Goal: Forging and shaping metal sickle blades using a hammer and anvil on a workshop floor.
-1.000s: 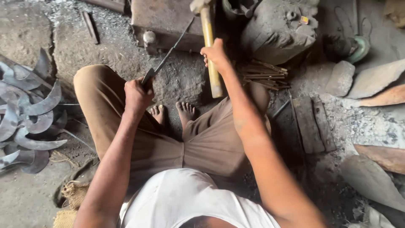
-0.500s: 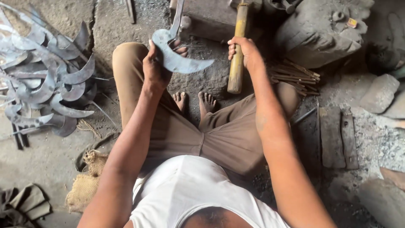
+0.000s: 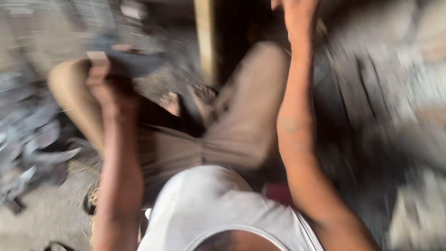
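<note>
The whole view is badly motion-blurred. My left hand (image 3: 104,76) is raised over my left knee and closed on a dark curved metal blade (image 3: 132,62) that sticks out to the right of the fist. My right hand (image 3: 297,14) is at the top edge with its fingers partly cut off, so I cannot make out its grip. A pale wooden hammer handle (image 3: 205,42) stands upright to the left of that hand, apart from it as far as the blur shows. I sit cross-legged in brown trousers, with my bare feet (image 3: 188,100) between my arms.
A heap of dark curved blades (image 3: 32,139) lies on the ground at the left. Blurred grey stones and rubble (image 3: 409,139) fill the right side. Pale dusty ground (image 3: 46,218) shows at the lower left.
The view has swung and blurred. My left hand with the blade has dropped lower and to the left. My right hand has gone up to the top edge, away from the hammer handle.
</note>
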